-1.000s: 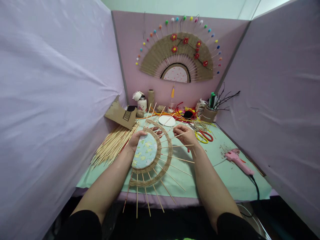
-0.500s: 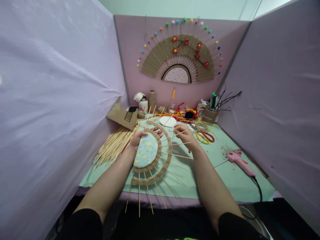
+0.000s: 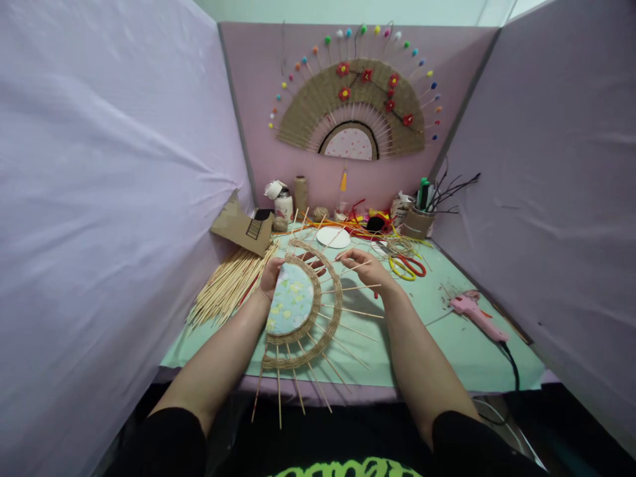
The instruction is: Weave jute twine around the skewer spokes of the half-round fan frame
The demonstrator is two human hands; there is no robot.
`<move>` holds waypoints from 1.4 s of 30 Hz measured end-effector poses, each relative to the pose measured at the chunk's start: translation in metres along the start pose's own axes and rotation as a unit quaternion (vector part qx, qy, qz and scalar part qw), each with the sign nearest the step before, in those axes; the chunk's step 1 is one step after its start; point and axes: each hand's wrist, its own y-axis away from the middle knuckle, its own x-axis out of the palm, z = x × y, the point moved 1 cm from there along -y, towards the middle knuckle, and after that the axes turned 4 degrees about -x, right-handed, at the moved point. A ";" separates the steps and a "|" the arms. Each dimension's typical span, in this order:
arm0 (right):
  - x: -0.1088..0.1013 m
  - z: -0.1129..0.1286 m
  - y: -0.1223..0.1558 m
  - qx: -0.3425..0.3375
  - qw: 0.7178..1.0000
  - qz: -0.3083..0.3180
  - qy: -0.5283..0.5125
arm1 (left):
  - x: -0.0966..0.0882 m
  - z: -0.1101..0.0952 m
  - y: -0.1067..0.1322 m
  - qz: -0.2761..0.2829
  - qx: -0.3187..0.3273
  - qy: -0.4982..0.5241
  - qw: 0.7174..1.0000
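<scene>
Wooden sticks (image 3: 226, 288) lie in a loose pile on the left of the green table (image 3: 447, 351), by a bent bit of cardboard (image 3: 241, 228). Next comes the left hand (image 3: 272, 273), curled tight on the far edge of the half-made fan (image 3: 294, 303). That fan sits in the middle, its straight side pointing away from the person. It has soft flowery cloth inside, rough woven string around it, and thin sticks poking out like sun rays. Just right of its far end, the right hand (image 3: 366, 265) pinches one ray, fingers close together. Farther right lie scissors (image 3: 407, 266) and a pink glue gun (image 3: 474, 315).
</scene>
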 end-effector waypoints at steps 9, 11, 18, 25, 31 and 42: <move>0.008 0.008 0.006 0.044 0.996 0.054 -0.053 | 0.009 0.004 0.008 0.046 -0.002 -0.011 0.999; 0.006 0.006 0.006 0.063 0.996 0.045 -0.054 | 0.009 0.003 0.009 0.035 -0.001 -0.014 0.999; -0.005 0.005 0.007 0.060 0.997 0.015 -0.046 | 0.025 0.006 0.010 -0.033 -0.027 -0.004 0.999; -0.006 0.021 0.013 0.068 0.996 0.036 -0.036 | 0.028 0.005 0.006 -0.031 -0.097 0.034 0.994; -0.010 0.030 0.017 0.088 0.993 0.082 0.002 | 0.007 -0.013 0.007 -0.020 -0.044 -0.087 0.995; 0.008 0.023 0.008 0.045 0.992 0.037 -0.112 | -0.016 -0.017 -0.014 -0.207 0.013 -0.056 0.977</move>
